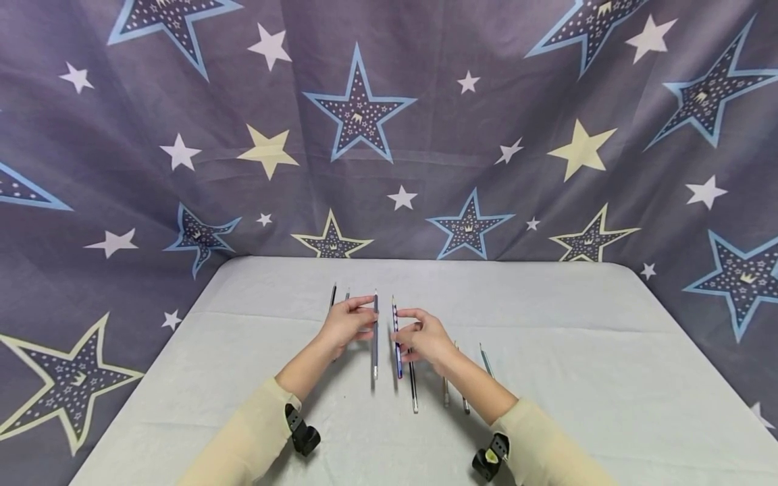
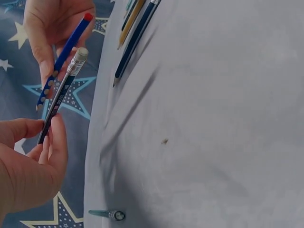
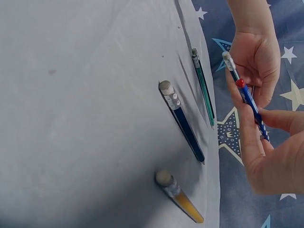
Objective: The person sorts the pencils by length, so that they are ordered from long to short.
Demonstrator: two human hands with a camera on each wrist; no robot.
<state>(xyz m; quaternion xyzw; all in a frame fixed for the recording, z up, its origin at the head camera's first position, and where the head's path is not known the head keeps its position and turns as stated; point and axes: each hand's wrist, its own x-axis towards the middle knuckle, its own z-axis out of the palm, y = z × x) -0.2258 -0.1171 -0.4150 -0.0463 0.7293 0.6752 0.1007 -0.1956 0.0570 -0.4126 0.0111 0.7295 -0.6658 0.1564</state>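
Both hands hover over the middle of the grey table (image 1: 547, 378), each with one pencil. My left hand (image 1: 363, 314) pinches a dark pencil (image 1: 375, 334) with a silver ferrule and white eraser; in the left wrist view the thumb and fingers (image 2: 56, 137) grip its lower part (image 2: 61, 97). My right hand (image 1: 410, 331) pinches a blue pencil (image 1: 396, 337) with dotted grip holes and a red end, seen close in the right wrist view (image 3: 251, 107). The two pencils stand nearly parallel, a small gap apart.
Several more pencils lie on the table: two to the left behind my left hand (image 1: 333, 295), others to the right (image 1: 413, 388), (image 1: 486, 361). The right wrist view shows a green one (image 3: 203, 88), a dark blue one (image 3: 183, 121) and a yellow one (image 3: 180, 197). Star-patterned cloth (image 1: 389, 135) hangs behind.
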